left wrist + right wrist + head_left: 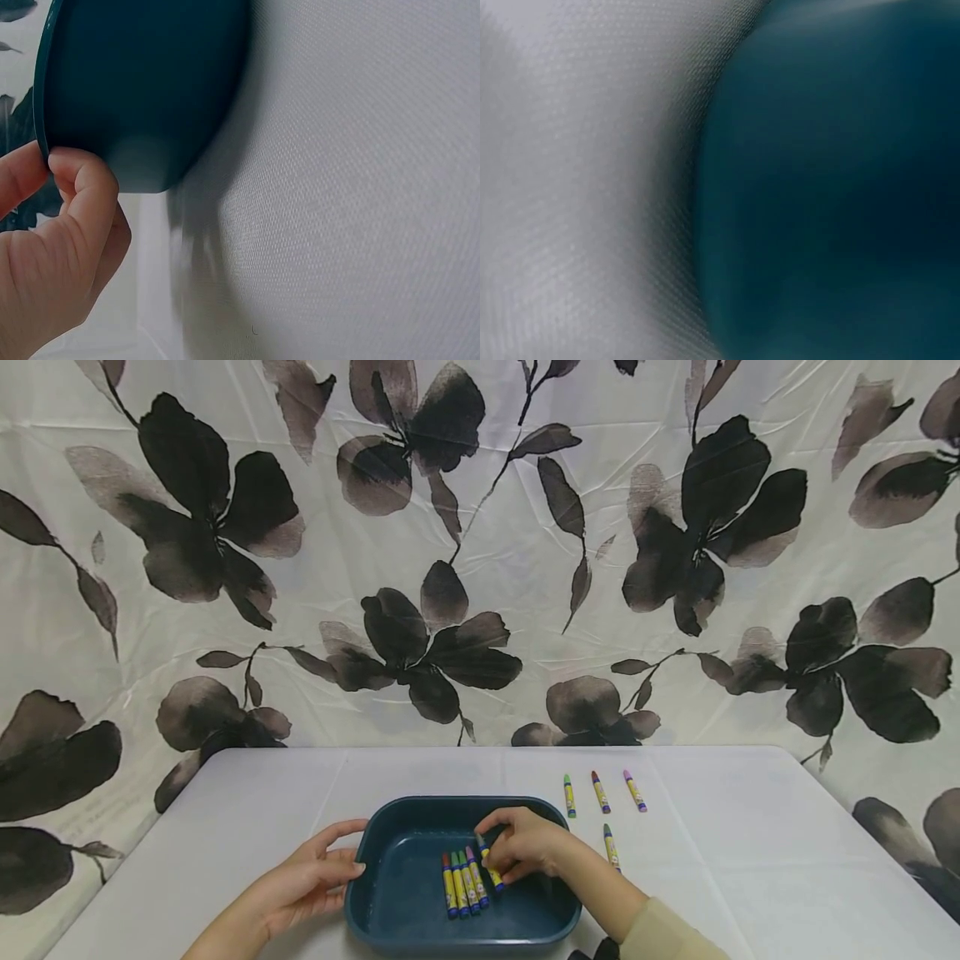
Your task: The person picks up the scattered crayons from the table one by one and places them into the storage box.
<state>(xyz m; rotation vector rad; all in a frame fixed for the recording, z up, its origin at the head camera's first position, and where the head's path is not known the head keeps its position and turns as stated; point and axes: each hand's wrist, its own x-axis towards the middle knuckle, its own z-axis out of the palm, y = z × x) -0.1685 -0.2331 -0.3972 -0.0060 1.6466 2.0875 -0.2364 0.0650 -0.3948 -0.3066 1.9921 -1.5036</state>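
Observation:
A dark teal tray [397, 927] stands on the table, its left rim pinched between the thumb and fingers of my left hand [303, 881]. The left wrist view shows the same hand [64, 240] at the edge of the tray [142, 82]. Inside the tray, my right hand [525, 843] holds a dark-tipped crayon [492, 870] in its fingers. To that crayon's left lies a row of several crayons [460, 885] with yellow wrappers and red, green and purple tips. Only the tray's outer wall [825, 187] and white cloth show in the right wrist view; the hand is out of sight there.
Beyond the tray's back right corner lie a green crayon [569, 797], a red-brown crayon [601, 793] and a pink crayon [635, 792]. A dark green crayon [611, 846] lies nearer, partly behind the right forearm. Behind the white table [750, 860] hangs a flowered cloth [525, 568].

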